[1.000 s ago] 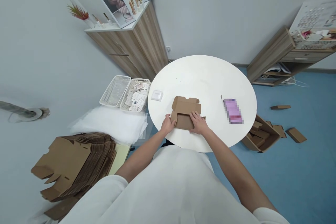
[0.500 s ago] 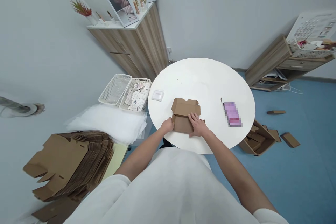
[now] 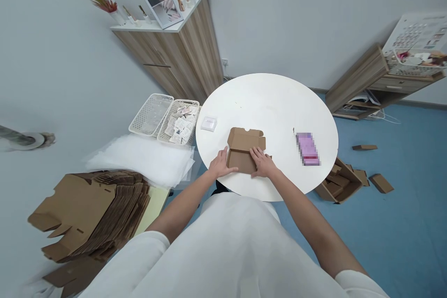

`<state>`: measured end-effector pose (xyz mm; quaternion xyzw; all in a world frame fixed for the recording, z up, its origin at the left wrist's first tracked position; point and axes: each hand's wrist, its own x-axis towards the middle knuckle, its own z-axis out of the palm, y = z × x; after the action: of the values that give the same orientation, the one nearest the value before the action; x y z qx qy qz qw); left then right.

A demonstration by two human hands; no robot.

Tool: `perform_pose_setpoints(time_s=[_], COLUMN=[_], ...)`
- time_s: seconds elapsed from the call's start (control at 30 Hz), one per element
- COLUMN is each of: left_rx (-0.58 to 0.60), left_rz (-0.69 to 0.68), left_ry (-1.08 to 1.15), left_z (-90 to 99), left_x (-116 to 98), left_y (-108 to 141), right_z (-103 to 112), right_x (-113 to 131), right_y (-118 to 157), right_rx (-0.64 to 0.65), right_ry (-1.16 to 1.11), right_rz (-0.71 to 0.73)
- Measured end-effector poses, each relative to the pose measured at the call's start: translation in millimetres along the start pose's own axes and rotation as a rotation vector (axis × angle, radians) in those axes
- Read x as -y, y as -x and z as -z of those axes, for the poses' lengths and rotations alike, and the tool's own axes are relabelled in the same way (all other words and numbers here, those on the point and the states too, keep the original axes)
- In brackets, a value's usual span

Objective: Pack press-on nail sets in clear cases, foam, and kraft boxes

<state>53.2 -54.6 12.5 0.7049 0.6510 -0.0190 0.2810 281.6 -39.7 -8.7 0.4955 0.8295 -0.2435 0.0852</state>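
On the white round table (image 3: pixel 279 102) lies a brown cardboard box (image 3: pixel 240 160), partly folded, its flap lid (image 3: pixel 246 138) tipped back away from me. My left hand (image 3: pixel 220 164) is at the box's left side, fingers stretched along the edge and thumb spread across the front left corner. Over the right side of the tray part rests my right hand (image 3: pixel 263 164), its fingers spread and reaching onto the inside. The right side flap is mostly hidden under that hand.
A small clear plastic case (image 3: pixel 208 124) and a pixelated purple item (image 3: pixel 308 149) are on the table. To the left are white baskets (image 3: pixel 151 114), translucent sheets (image 3: pixel 139 160) and stacked flat cardboard (image 3: pixel 82 209). An open carton (image 3: pixel 354 186) of small boxes stands on the floor at right.
My left hand has loosened from the box's left wall, and its fingers and thumb have spread along the edge. The right hand stays nearly in place. The view has shifted slightly.
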Motion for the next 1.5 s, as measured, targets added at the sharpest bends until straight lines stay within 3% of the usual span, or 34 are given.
perform_pose_setpoints(time_s=[0.1, 0.2, 0.33, 0.4, 0.47, 0.53, 0.63, 0.7, 1.07, 1.33, 1.5], left_rx=[0.089, 0.198, 0.218, 0.211, 0.199, 0.186, 0.18, 0.178, 0.14, 0.16, 0.114], left_rz=[-0.055, -0.013, 0.012, 0.003, 0.001, 0.013, 0.026, 0.025, 0.048, 0.033, -0.029], left_ry=[-0.115, -0.162, -0.16, -0.155, -0.155, -0.159, -0.163, -0.167, -0.029, -0.028, 0.107], left_z=[7.2, 9.6, 8.0, 6.5, 4.4, 2.2, -0.5, -1.4, -6.9, -8.2, -11.8], left_x=[-5.4, -13.7, -17.5, -16.5, -16.0, -16.8, -19.9, -21.9, -27.4, -27.8, -23.3], left_y=[-2.5, -11.9, -17.7, -16.6, -14.9, -13.8, -13.3, -13.0, -9.2, -9.2, -2.2], right_z=[1.5, 4.1, 4.5, 0.3, -7.0, -16.1, -26.3, -27.5, -6.3, -7.8, -14.6], right_x=[1.4, 6.5, 9.6, 6.3, 0.8, -4.4, -8.1, -7.9, 10.3, 3.3, -0.2], right_y=[-2.8, -4.4, 6.4, 19.2, 33.7, 45.7, 52.6, 50.4, 37.6, 21.7, 20.2], right_rx=[-0.005, -0.014, -0.109, -0.216, -0.319, -0.336, -0.27, -0.271, -0.25, -0.141, -0.154], right_ry=[-0.003, -0.009, -0.077, -0.182, -0.366, -0.621, -0.91, -0.96, -0.77, -0.582, -0.507], right_rz=[0.007, 0.005, -0.014, -0.141, -0.37, -0.552, -0.627, -0.645, -0.442, -0.624, -0.657])
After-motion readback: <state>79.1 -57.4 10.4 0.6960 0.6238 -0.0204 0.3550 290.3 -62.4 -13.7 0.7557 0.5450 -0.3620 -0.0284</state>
